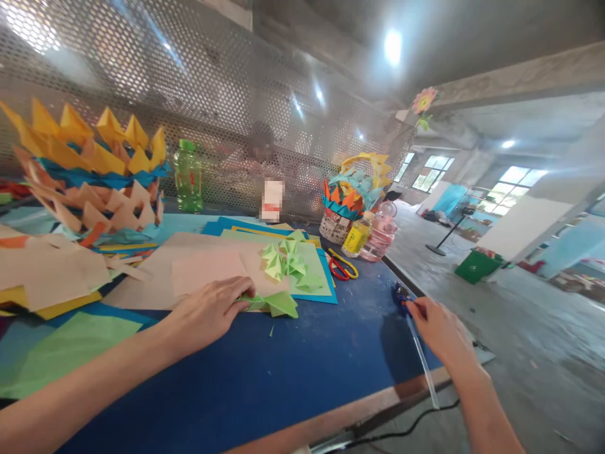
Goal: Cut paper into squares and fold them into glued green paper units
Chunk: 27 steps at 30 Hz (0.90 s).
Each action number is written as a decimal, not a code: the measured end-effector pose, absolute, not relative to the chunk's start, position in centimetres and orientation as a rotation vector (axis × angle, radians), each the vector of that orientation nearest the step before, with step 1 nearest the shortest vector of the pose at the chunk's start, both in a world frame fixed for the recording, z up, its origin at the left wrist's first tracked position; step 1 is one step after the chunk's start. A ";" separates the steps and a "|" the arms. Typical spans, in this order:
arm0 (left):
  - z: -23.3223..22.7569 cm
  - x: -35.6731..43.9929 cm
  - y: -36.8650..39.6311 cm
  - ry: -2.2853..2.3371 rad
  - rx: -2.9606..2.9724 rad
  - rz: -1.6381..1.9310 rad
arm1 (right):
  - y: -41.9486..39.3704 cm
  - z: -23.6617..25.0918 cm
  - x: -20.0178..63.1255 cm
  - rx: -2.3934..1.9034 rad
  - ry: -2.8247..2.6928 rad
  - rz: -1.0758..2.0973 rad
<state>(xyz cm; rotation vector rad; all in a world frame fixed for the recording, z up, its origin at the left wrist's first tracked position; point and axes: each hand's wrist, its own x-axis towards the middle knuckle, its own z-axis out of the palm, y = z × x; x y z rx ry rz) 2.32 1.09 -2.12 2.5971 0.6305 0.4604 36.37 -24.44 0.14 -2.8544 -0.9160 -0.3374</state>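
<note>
Nearest you, your right hand (pixel 437 328) was at the right edge of the blue table (pixel 265 378), fingers curled and pinching the glue gun (pixel 403 296) at its near end, with the clear glue stick (pixel 423 362) running back toward you under the palm; its black cord (pixel 406 429) trailed off the near edge. The gun sat low on the tabletop, probably so it stayed steady while your other hand was busy.

A little farther in and to the left, your left hand (pixel 208 312) lay flat, fingertips pressed down on the folded green paper piece (pixel 278 304), which looked pinned there to keep it from sliding. That piece lay well apart from the gun, left of it.

Beyond it more folded green pieces (pixel 286 260) rested on stacked coloured sheets (pixel 265 243), with scissors (pixel 341 265) just right of them. Farther still stood a green bottle (pixel 188 176), a large paper crown-like basket (pixel 89 170) at far left and a smaller paper basket (pixel 352 195) beside two bottles (pixel 371 234).
</note>
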 end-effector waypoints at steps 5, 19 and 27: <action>-2.4 2.4 1.0 0.731 2.611 0.453 | -23.1 -0.6 35.6 -3.000 -0.641 -0.182; -2.3 2.1 0.8 0.775 2.614 0.493 | -27.3 -2.6 45.4 -2.901 -1.239 -0.066; -1.6 2.1 -0.2 0.795 2.573 0.467 | -26.2 -3.8 44.4 -2.850 -1.232 -0.334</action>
